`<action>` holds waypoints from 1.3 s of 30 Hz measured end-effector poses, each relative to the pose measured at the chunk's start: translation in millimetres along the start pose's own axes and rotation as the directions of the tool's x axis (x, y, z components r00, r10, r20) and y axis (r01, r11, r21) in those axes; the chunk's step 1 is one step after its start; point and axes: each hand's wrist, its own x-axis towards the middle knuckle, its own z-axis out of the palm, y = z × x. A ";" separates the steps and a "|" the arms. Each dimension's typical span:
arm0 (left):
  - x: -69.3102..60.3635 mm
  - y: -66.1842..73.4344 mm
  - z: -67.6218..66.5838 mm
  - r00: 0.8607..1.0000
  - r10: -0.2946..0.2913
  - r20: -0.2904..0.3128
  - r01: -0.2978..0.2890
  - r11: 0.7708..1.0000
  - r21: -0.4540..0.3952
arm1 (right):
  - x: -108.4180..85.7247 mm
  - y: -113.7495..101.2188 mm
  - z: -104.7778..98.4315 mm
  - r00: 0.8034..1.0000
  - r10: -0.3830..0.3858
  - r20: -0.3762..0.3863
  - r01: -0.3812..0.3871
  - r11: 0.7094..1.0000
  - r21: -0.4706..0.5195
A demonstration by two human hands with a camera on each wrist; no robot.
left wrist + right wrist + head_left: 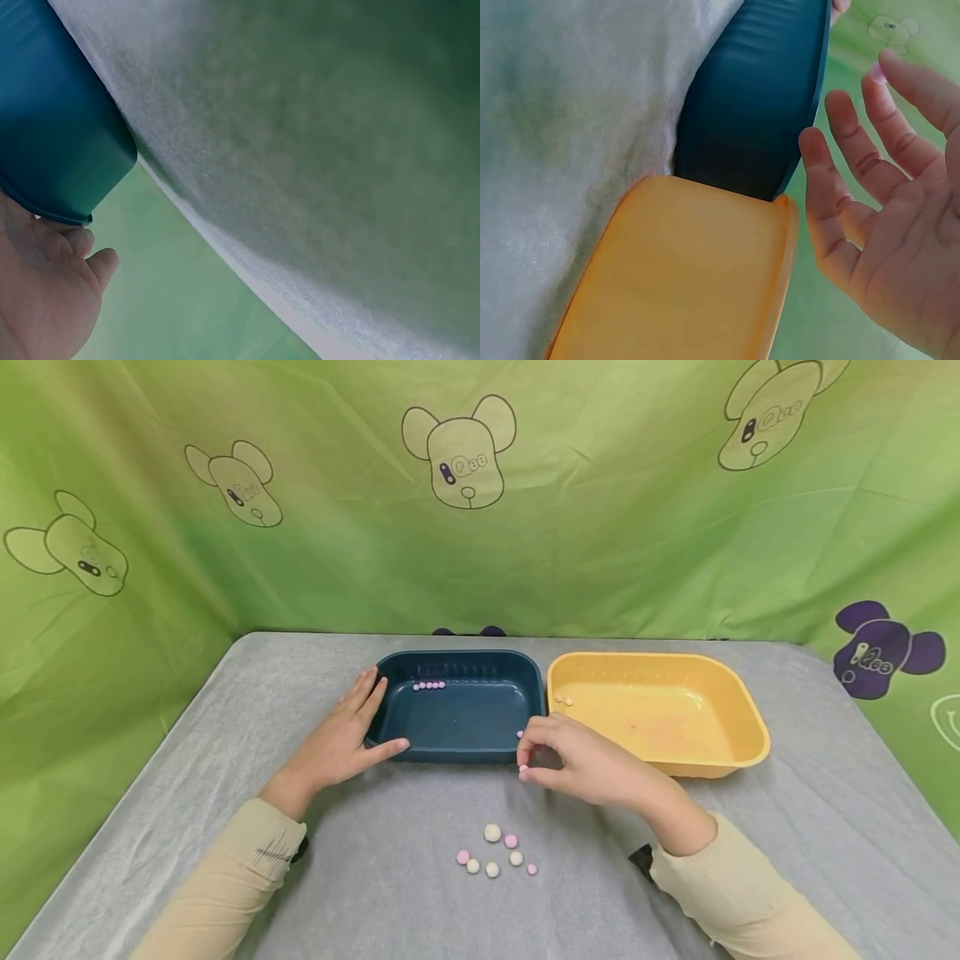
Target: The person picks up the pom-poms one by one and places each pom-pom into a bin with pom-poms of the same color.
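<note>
My right hand [581, 760] pinches a small pink ball [523, 769] between thumb and fingertip, just outside the front right corner of the dark blue basin [457, 755]. The pinched pink ball [877, 73] also shows in the right wrist view, where the other fingers are loosely bent. My left hand [341, 739] rests on the blue basin's left end, fingers spread along the rim. Inside that basin, a short row of pink balls [429, 686] lies near the back wall, and one pink ball [520, 734] sits at the right side, partly beside my right fingers.
A yellow basin [731, 693] stands right of the blue one, close against it, with two pale balls [568, 702] at its left. Several loose white balls [492, 832] and pink balls [463, 857] lie on the grey cloth [405, 893] in front. A green curtain [525, 568] hangs behind.
</note>
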 end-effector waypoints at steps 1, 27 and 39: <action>0.1 0.0 0.2 1.000 0.000 0.002 0.000 1.000 -0.001 | 0.5 0.7 -0.3 1.000 -0.001 -0.006 0.001 1.000 0.000; -0.4 0.7 -0.5 1.000 -0.005 0.005 0.005 1.000 -0.006 | 16.3 6.4 -4.0 0.997 0.057 -0.050 -0.054 0.997 0.060; 0.3 0.3 0.5 1.000 -0.007 0.009 0.007 1.000 -0.008 | 24.4 12.6 -6.4 0.997 0.047 -0.067 -0.041 0.995 0.090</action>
